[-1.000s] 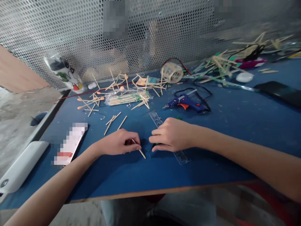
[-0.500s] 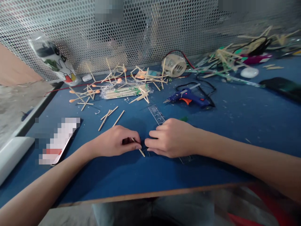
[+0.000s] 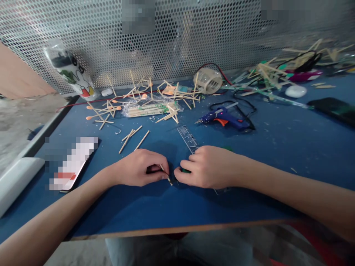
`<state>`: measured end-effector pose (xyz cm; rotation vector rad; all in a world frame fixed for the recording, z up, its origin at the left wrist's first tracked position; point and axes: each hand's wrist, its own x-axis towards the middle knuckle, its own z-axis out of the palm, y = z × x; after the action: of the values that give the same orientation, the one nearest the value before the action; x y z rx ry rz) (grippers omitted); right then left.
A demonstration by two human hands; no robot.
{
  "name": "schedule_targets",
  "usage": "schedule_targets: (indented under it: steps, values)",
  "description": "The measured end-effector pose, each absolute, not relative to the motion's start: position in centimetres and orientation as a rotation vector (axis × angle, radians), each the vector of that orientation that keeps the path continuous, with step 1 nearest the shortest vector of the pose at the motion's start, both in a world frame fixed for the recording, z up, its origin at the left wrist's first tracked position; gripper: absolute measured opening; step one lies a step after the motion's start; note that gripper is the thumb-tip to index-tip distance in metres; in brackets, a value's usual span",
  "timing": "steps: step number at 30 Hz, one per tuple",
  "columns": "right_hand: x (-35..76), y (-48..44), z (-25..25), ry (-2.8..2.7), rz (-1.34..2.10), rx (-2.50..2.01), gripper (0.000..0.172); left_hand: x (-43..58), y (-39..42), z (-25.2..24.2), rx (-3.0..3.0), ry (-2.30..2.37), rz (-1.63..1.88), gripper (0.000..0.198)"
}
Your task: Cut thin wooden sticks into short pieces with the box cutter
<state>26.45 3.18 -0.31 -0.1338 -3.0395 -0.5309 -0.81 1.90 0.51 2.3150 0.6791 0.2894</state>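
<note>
Pinched between the thumb and fingers of my left hand (image 3: 142, 168) is a short thin wooden stick (image 3: 170, 181), its lower end pointing down at the blue table. Just to the right, my right hand (image 3: 203, 166) is closed around what looks like a green utility knife (image 3: 185, 170). Most of its body is hidden by the fingers, and its dark, thin tip is at the stick. A clear plastic ruler (image 3: 186, 137) lies partly under my right hand. Several cut sticks (image 3: 142, 140) rest beyond my left hand.
A blue glue gun (image 3: 226, 119) lies behind my right hand. Stick frames and a plastic packet of sticks (image 3: 149, 109) spread along the back. To the left are a phone (image 3: 76, 159) and a bottle (image 3: 73, 75); a dark object (image 3: 332, 111) lies far right.
My right hand has turned slightly, so green now shows between its fingers and the dark tip meets the stick. My left hand keeps its pinch. The whole view has shifted a little.
</note>
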Motion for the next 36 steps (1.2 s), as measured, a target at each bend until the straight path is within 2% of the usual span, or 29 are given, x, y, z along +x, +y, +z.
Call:
schedule_targets:
  steps: [3, 8, 13, 19, 23, 33, 36]
  values:
    - [26.5, 3.8, -0.1, -3.112, -0.45, -0.135, 0.032, -0.7, 1.7, 0.6, 2.334, 0.697, 0.29, 0.009]
    - [26.3, 3.8, 0.0, -3.124, -0.44, -0.129, 0.026, -0.4, 1.3, 0.9, 2.364, 0.79, 0.264, 0.008]
    - [26.0, 2.2, -0.1, -3.059, -0.366, -0.304, 0.031, -0.2, 1.1, 1.1, 2.351, 0.831, 0.229, 0.008]
    - [25.9, 2.8, 0.3, -3.154, -0.312, -0.296, 0.023, 0.0, 0.9, 1.5, 2.358, 0.82, 0.232, 0.011]
    - [25.7, 2.2, 0.3, -3.114, -0.318, -0.36, 0.027, -0.1, 0.8, 1.4, 2.346, 0.802, 0.278, 0.011]
    - [25.2, 1.0, 0.5, -3.126, -0.161, -0.618, 0.014, -0.2, 0.9, 0.5, 2.398, 0.818, 0.309, 0.014]
    - [24.7, 0.5, 0.9, -3.141, -0.132, -0.701, 0.015, -0.2, 1.0, 0.4, 2.395, 0.838, 0.292, 0.015]
